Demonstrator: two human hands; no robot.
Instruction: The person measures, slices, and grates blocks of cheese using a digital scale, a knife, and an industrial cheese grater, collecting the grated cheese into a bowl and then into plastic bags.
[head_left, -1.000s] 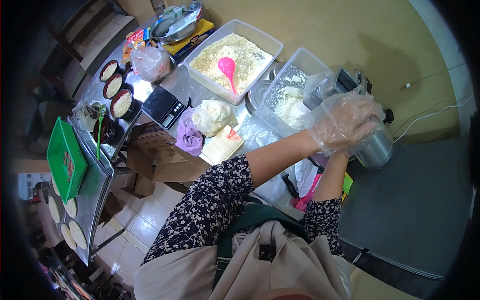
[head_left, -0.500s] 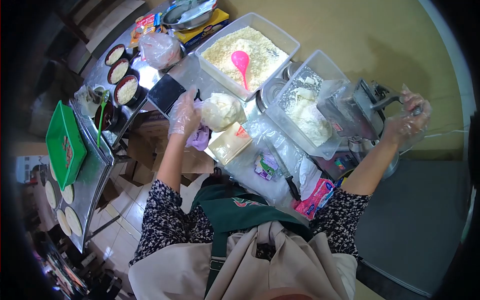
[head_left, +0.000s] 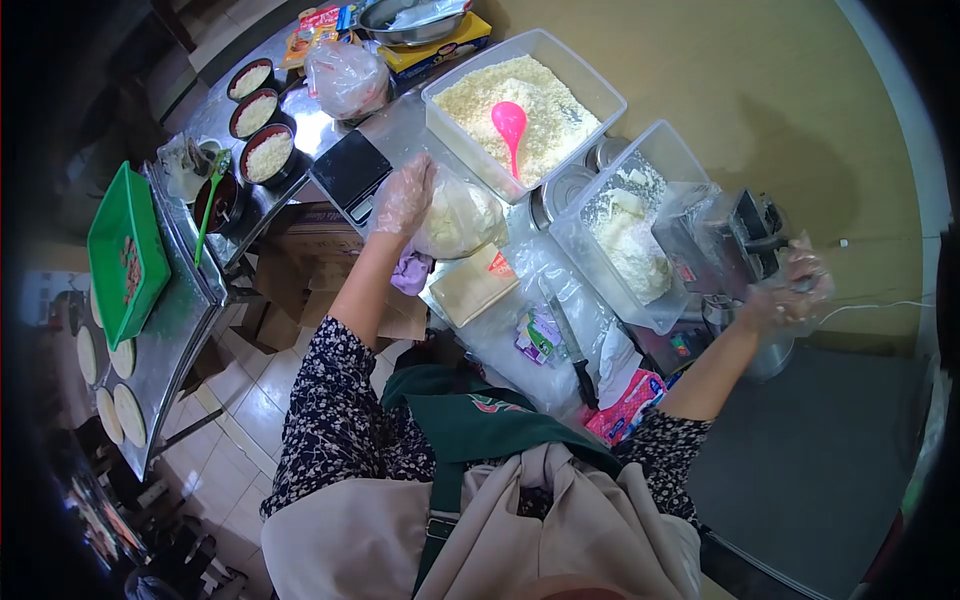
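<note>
My left hand [head_left: 403,197], in a clear plastic glove, has its fingers together at the left edge of a clear bag [head_left: 458,218] with pale dough inside. A black scale [head_left: 350,172] lies just behind it. My right hand [head_left: 795,285], also gloved, is closed around the crank handle of a metal roller machine [head_left: 715,232]. The machine stands at the right end of a clear tub [head_left: 632,245] of white flour. Below the bag lies a pale rectangular block [head_left: 474,286] with a red mark.
A larger tub [head_left: 548,95] holds crumbly flour and a pink spoon [head_left: 509,124]. A knife [head_left: 570,343] and a pink packet [head_left: 625,408] lie in front. Bowls [head_left: 268,157] and a green tray [head_left: 128,265] are at left, with flat dough rounds [head_left: 130,415].
My right hand has swung down and inward with the crank handle. My left hand has risen slightly beside the dough bag. The whole view has shifted a little.
</note>
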